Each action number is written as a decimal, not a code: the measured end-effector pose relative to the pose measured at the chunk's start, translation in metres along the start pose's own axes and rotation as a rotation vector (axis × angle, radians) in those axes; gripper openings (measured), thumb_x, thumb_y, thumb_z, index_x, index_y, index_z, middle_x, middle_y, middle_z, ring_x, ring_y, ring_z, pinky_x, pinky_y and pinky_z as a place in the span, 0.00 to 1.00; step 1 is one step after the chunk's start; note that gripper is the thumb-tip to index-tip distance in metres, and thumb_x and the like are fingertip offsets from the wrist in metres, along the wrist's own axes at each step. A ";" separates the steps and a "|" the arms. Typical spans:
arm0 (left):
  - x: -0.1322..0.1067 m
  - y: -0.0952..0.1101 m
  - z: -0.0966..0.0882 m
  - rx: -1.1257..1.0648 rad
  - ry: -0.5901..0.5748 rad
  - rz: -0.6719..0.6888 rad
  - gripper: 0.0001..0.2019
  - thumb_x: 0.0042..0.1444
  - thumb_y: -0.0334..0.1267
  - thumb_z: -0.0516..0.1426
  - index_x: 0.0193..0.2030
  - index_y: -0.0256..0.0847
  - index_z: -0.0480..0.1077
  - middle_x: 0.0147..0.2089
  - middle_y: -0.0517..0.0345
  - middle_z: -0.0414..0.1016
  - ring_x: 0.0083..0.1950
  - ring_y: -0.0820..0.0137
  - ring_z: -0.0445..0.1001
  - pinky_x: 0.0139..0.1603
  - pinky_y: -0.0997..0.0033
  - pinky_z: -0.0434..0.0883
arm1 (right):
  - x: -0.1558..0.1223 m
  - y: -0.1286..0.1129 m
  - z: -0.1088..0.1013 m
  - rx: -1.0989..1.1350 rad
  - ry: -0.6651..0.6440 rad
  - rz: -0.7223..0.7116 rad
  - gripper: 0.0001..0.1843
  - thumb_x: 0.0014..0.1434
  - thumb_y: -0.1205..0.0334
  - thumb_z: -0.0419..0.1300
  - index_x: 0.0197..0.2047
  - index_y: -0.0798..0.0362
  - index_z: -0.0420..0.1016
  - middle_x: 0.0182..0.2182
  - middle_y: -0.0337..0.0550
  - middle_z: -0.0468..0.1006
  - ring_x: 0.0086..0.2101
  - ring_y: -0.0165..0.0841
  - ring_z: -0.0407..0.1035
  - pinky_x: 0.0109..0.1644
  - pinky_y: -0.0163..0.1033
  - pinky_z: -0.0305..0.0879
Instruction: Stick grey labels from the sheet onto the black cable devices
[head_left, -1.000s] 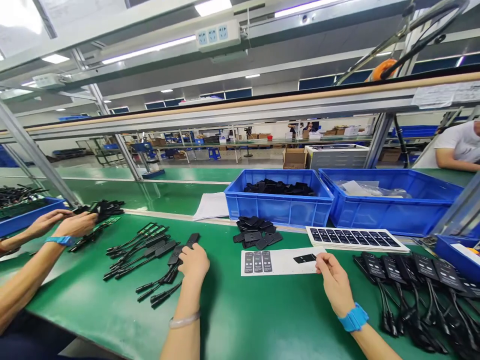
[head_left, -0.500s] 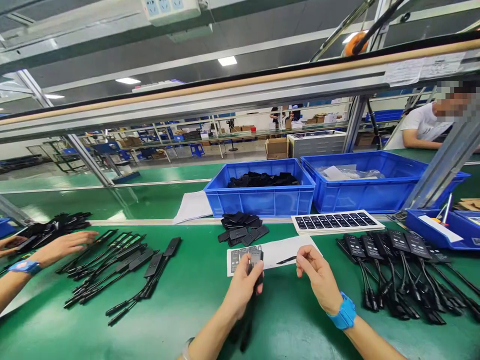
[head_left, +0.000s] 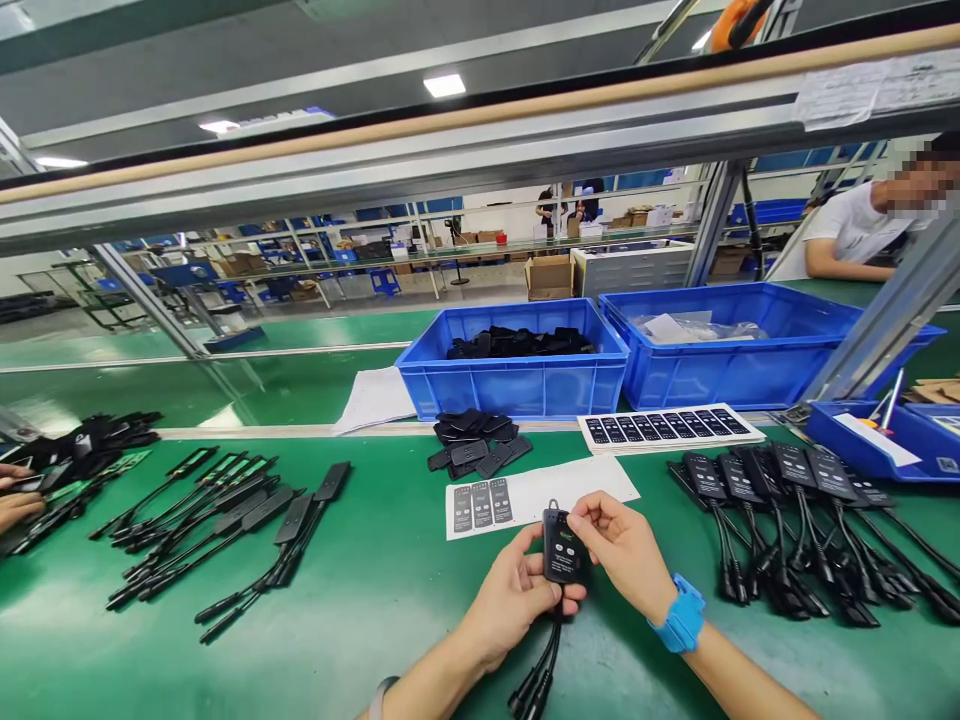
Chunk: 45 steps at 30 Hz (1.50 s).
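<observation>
My left hand (head_left: 504,598) is wrapped round a small black controller box (head_left: 564,562), tilted up with its face toward me. Two or more black cables (head_left: 541,668) hang from its lower end, and a small loop sticks out at the top. A black label (head_left: 562,574) with white print covers the face. My right hand (head_left: 626,552) pinches the label's upper right corner against the box; its fingertips hide that corner. Behind my hands lies a white label sheet (head_left: 555,488) with three dark labels (head_left: 481,504) at its left end.
Finished-looking boxes with cables (head_left: 787,520) lie at right, unlabelled ones (head_left: 255,520) at left. Black covers (head_left: 480,442) are piled before a blue bin (head_left: 510,388); another blue bin (head_left: 739,372) and more labels (head_left: 667,428) stand beside. A co-worker's hand (head_left: 16,500) shows at far left.
My left hand has turned the box face up and moved it right, off the label sheet. My right hand has brought the label onto the box. The co-worker's arm has drawn back left.
</observation>
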<state>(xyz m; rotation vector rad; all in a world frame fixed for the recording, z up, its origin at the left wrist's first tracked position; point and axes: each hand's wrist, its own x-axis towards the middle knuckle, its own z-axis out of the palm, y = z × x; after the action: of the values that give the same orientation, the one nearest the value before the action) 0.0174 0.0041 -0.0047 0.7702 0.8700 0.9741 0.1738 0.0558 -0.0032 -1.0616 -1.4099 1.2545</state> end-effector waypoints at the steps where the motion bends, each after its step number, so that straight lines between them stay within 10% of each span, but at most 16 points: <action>1: 0.000 0.000 0.000 0.001 -0.004 -0.006 0.30 0.43 0.29 0.65 0.54 0.37 0.61 0.44 0.45 0.78 0.38 0.63 0.80 0.40 0.65 0.74 | 0.000 0.000 0.001 -0.008 -0.003 0.003 0.19 0.53 0.45 0.63 0.29 0.53 0.71 0.23 0.37 0.69 0.22 0.27 0.60 0.21 0.32 0.57; 45: -0.001 0.000 0.002 0.050 -0.068 -0.021 0.26 0.49 0.37 0.65 0.54 0.38 0.63 0.41 0.48 0.79 0.39 0.64 0.80 0.40 0.67 0.75 | -0.002 -0.006 0.003 0.020 0.003 0.083 0.14 0.49 0.50 0.65 0.27 0.53 0.71 0.19 0.35 0.67 0.18 0.26 0.58 0.19 0.32 0.54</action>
<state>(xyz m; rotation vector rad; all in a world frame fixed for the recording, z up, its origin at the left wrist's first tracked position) 0.0187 0.0031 -0.0031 0.8308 0.8448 0.9051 0.1716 0.0530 0.0020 -1.1172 -1.3605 1.3235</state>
